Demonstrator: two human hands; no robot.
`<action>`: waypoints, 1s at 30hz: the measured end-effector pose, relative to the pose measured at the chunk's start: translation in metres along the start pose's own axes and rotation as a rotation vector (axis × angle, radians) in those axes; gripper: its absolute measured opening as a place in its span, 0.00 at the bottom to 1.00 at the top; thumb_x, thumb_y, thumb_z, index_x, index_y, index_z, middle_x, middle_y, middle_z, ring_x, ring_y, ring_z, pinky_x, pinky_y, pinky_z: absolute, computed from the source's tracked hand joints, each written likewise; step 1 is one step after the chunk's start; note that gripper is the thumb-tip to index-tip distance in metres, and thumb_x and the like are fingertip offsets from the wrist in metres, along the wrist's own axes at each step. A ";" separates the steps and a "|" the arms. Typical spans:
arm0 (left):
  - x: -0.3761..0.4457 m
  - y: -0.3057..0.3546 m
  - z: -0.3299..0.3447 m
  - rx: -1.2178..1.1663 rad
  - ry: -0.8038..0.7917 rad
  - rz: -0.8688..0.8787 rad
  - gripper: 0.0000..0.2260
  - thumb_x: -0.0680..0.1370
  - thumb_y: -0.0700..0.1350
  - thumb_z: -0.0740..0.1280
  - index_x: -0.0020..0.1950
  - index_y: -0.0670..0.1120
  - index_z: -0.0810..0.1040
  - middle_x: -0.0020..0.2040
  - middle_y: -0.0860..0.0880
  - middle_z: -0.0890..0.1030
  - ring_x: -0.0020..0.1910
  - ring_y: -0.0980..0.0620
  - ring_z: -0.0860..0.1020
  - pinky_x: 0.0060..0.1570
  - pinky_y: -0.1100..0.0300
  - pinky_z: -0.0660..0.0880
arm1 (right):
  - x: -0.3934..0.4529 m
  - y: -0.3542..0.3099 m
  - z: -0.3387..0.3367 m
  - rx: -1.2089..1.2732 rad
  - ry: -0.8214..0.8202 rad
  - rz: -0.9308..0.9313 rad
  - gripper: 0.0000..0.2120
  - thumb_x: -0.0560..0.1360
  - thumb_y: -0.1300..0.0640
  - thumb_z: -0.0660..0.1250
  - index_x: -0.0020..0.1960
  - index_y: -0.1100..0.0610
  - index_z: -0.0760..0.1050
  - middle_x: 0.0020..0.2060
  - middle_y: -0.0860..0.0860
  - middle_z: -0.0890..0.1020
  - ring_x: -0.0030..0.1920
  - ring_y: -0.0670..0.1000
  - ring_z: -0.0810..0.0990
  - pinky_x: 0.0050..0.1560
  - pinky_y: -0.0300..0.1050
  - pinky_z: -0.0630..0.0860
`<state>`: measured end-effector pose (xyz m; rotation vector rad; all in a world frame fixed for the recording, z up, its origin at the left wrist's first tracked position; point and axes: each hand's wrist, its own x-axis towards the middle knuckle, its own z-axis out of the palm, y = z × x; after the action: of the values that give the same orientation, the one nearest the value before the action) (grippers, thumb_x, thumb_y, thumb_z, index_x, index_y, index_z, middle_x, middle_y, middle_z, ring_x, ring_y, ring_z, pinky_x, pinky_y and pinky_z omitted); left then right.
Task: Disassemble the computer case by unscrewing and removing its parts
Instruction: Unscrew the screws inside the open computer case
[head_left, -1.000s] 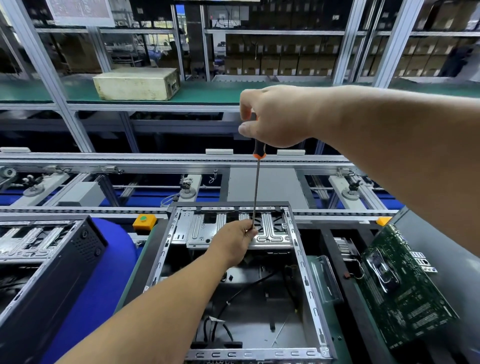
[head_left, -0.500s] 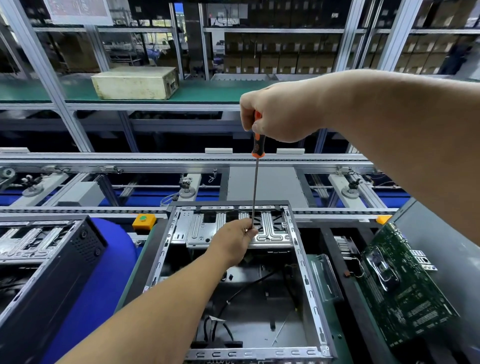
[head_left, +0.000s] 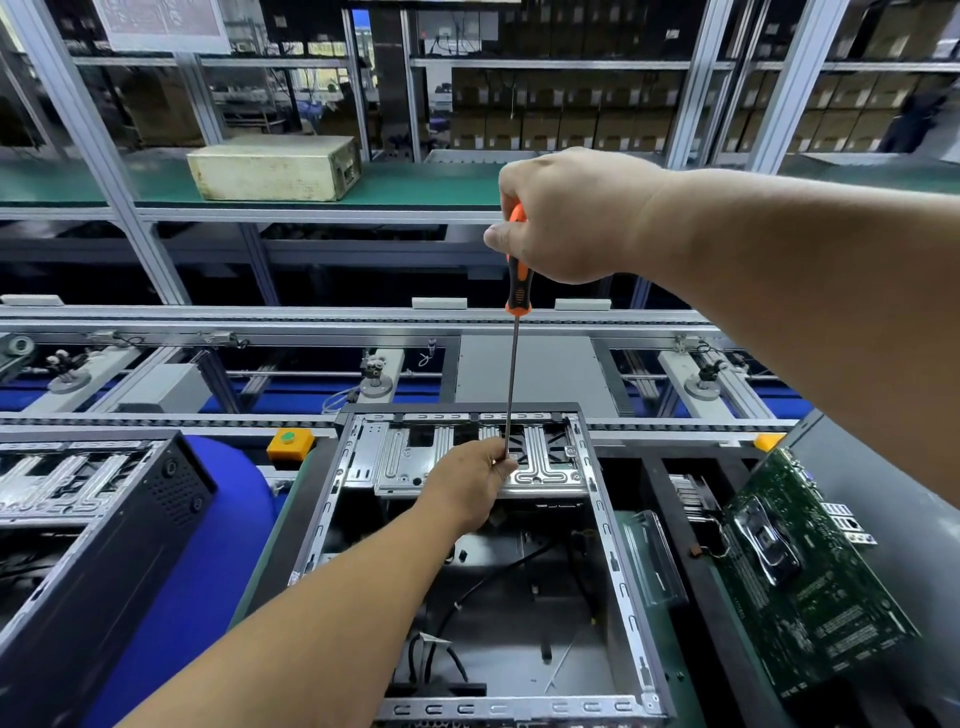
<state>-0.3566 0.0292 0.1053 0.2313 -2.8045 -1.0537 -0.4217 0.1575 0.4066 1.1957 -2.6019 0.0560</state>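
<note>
An open computer case (head_left: 615, 587) lies in front of me, its silver frame up and black cables on its floor. A silver drive cage (head_left: 550, 462) spans its far end. My right hand (head_left: 566, 218) grips the orange-and-black handle of a long screwdriver (head_left: 513, 374), held upright over the cage. My left hand (head_left: 467, 488) pinches the lower end of the shaft and steadies the tip on the cage. The tip itself is hidden by my fingers.
A green motherboard (head_left: 810, 577) leans at the right beside a clear plastic part (head_left: 652, 561). A second black case (head_left: 104, 525) lies at the left on a blue surface (head_left: 208, 561). Conveyor rails (head_left: 311, 319) run behind. A beige box (head_left: 275, 169) sits on the green shelf.
My right hand has shifted on the screwdriver handle, showing more of its orange top, as it turns the tool. My left hand and the shaft's lower end have stayed in place.
</note>
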 end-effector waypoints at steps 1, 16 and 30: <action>0.000 0.000 0.000 0.003 0.001 0.000 0.10 0.86 0.50 0.64 0.49 0.46 0.76 0.45 0.47 0.81 0.47 0.44 0.78 0.49 0.49 0.77 | 0.000 0.000 0.000 0.007 -0.007 -0.009 0.12 0.82 0.40 0.59 0.54 0.48 0.71 0.43 0.44 0.74 0.44 0.50 0.73 0.39 0.48 0.67; 0.001 -0.003 -0.001 -0.034 -0.003 -0.013 0.08 0.85 0.52 0.66 0.49 0.51 0.77 0.41 0.50 0.79 0.44 0.48 0.78 0.47 0.52 0.76 | -0.010 -0.009 -0.003 0.203 -0.160 -0.018 0.11 0.78 0.60 0.54 0.50 0.49 0.74 0.45 0.48 0.77 0.45 0.51 0.74 0.39 0.47 0.67; 0.002 -0.002 -0.001 -0.020 0.022 -0.029 0.11 0.84 0.51 0.68 0.45 0.48 0.76 0.36 0.51 0.77 0.36 0.52 0.74 0.40 0.55 0.74 | -0.004 -0.007 0.010 0.112 -0.041 -0.033 0.12 0.81 0.40 0.61 0.55 0.49 0.71 0.43 0.46 0.76 0.41 0.47 0.73 0.35 0.45 0.66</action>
<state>-0.3585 0.0268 0.1052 0.2799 -2.7780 -1.0783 -0.4163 0.1549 0.3957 1.2906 -2.6443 0.1739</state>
